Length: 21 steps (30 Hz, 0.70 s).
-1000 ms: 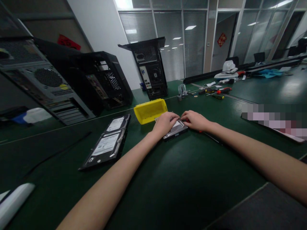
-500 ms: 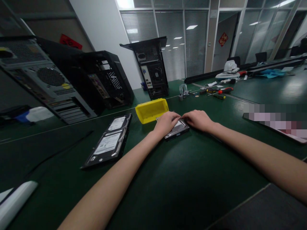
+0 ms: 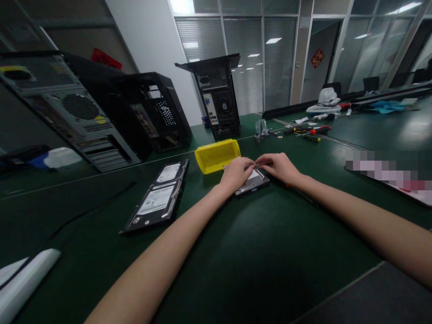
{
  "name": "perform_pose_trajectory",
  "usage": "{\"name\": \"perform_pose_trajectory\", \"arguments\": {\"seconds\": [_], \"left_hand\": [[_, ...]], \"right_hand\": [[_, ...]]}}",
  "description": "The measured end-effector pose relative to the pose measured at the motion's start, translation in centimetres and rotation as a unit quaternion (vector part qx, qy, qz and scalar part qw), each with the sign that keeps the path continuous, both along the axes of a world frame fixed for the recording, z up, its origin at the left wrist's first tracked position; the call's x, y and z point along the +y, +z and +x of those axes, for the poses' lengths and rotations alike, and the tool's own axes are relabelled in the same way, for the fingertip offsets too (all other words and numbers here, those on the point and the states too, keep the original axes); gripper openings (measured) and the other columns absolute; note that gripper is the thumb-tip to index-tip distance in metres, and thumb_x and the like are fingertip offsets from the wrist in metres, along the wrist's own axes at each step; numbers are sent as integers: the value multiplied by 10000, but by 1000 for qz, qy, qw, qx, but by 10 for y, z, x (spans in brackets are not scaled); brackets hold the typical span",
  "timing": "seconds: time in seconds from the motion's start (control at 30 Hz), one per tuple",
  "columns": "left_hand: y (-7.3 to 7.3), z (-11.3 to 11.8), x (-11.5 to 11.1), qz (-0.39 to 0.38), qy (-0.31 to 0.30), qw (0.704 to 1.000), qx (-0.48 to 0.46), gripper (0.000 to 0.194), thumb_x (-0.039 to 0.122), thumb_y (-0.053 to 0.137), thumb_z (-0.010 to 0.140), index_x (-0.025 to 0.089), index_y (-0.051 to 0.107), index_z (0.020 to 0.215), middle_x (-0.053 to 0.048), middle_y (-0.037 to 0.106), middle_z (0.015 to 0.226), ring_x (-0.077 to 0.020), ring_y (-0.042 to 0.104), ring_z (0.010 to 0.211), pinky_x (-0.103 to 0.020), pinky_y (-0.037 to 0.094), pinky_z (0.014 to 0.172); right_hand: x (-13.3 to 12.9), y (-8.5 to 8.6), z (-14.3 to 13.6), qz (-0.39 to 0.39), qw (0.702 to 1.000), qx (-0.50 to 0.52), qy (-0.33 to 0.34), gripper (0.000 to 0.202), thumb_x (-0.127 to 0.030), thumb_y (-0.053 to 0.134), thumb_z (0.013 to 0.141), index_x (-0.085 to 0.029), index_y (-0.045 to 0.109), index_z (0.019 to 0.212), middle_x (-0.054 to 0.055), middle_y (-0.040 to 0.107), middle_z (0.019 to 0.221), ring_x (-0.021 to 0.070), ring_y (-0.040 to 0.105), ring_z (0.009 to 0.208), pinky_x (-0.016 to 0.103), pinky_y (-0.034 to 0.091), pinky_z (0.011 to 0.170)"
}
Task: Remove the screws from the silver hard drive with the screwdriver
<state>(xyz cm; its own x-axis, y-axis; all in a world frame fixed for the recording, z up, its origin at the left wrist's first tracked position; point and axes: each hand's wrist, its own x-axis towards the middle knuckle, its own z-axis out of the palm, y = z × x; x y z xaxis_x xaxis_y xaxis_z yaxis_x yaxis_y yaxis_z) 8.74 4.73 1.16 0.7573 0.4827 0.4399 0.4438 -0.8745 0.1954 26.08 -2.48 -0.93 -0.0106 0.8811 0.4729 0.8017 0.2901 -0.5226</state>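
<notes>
A hard drive [image 3: 254, 182] lies on the green table in front of me. My left hand [image 3: 238, 172] rests over its left part, with thumb and fingers pinched together near its far edge. At the drive's far right corner is my right hand [image 3: 277, 165], its fingertips pressed together beside the left ones. What the fingertips hold, if anything, is too small to make out. Behind my left hand sits a yellow open bin [image 3: 216, 157]. Two more hard drives, a near one [image 3: 154, 202] and a far one [image 3: 170, 173], lie end to end on the left.
Computer cases [image 3: 84, 112] stand at the back left, another [image 3: 221, 103] behind the bin. Screwdrivers [image 3: 319, 130] and small parts lie at the back right. A pinkish, partly blurred object [image 3: 388, 177] is at right. A tool lies under my right forearm.
The whole view has shifted slightly, so things appear a little further right. Both hands stay at the drive, and the right fingers have changed their bend slightly.
</notes>
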Motion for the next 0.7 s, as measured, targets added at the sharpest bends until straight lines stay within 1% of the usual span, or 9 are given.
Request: {"name": "perform_pose_trajectory", "arguments": {"seconds": [0.1, 0.27, 0.4, 0.57, 0.7], "left_hand": [[-1, 0, 1, 0, 13, 1000, -5, 259, 282, 479, 897, 180, 699, 986, -81, 686, 1035, -221, 611, 972, -346, 486, 858], [-4, 0, 3, 10, 34, 999, -11, 272, 281, 481, 891, 167, 688, 1026, -95, 679, 1056, -235, 607, 994, -351, 479, 872], [-4, 0, 3, 7, 35, 999, -7, 268, 273, 483, 888, 171, 686, 1030, -90, 679, 1059, -233, 606, 998, -345, 481, 873], [-3, 1, 2, 1, 31, 1000, -3, 257, 266, 482, 885, 177, 692, 1004, -84, 684, 1046, -230, 610, 987, -341, 489, 854], [-3, 1, 2, -2, 28, 1000, -6, 259, 261, 477, 885, 173, 692, 1001, -86, 685, 1042, -232, 613, 973, -344, 491, 843]], "right_hand": [[1, 1, -2, 8, 1000, -8, 28, 285, -207, 530, 834, -168, 651, 1089, 32, 721, 964, 140, 677, 924, 250, 486, 843], [1, 3, -4, 26, 998, -44, 46, 286, -184, 528, 838, -150, 636, 1101, 38, 719, 953, 149, 677, 919, 255, 485, 844], [1, 2, -3, 39, 997, -55, 49, 275, -181, 519, 843, -135, 643, 1085, 54, 708, 984, 151, 669, 920, 256, 486, 841], [0, -1, -2, 34, 998, -32, 51, 270, -185, 520, 847, -137, 640, 1083, 55, 705, 992, 144, 666, 928, 252, 489, 846], [-1, 0, -4, 38, 997, -53, 38, 256, -192, 521, 849, -141, 639, 1070, 52, 705, 976, 148, 665, 912, 259, 489, 832]]}}
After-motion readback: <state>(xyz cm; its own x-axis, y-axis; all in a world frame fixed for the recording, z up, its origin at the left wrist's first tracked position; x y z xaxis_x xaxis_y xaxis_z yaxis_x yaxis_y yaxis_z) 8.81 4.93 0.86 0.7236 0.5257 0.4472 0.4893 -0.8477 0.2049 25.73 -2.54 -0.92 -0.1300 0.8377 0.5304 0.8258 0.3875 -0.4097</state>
